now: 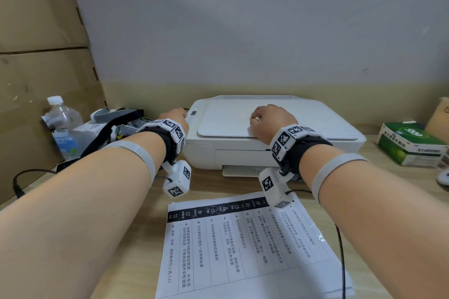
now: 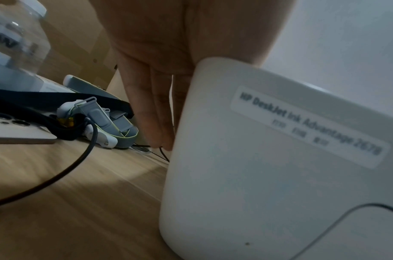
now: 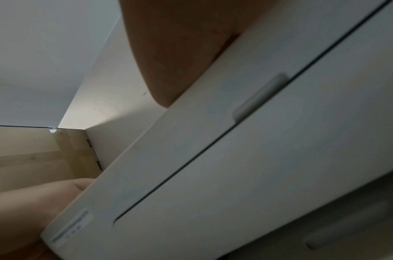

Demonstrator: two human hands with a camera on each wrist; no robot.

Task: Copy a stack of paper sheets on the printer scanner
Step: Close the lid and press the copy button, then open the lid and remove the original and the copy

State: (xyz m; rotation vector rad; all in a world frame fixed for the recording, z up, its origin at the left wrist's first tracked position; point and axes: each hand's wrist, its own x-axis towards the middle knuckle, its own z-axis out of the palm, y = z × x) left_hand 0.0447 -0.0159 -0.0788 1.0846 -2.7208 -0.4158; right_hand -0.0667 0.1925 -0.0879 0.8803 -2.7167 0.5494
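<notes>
A white printer (image 1: 315, 124) stands at the back of the wooden desk with its scanner lid down. My left hand (image 1: 173, 116) is at the printer's left side; the left wrist view shows its straight fingers (image 2: 155, 114) pointing down along the printer's side wall (image 2: 257, 158). My right hand (image 1: 272, 119) rests knuckles-up on the lid near its front edge, holding nothing; its fingertips are hidden. In the right wrist view only the heel of the palm (image 3: 180, 52) lies on the printer's top edge (image 3: 280, 158). A stack of printed sheets (image 1: 243, 245) lies on the desk before the printer.
A water bottle (image 1: 62, 124), a small white box and a pile of straps (image 1: 116, 126) crowd the desk left of the printer. Cardboard boxes (image 1: 36, 56) rise at the far left. A green box (image 1: 410, 143) sits at the right. A black cable (image 1: 340, 250) crosses the sheets' right side.
</notes>
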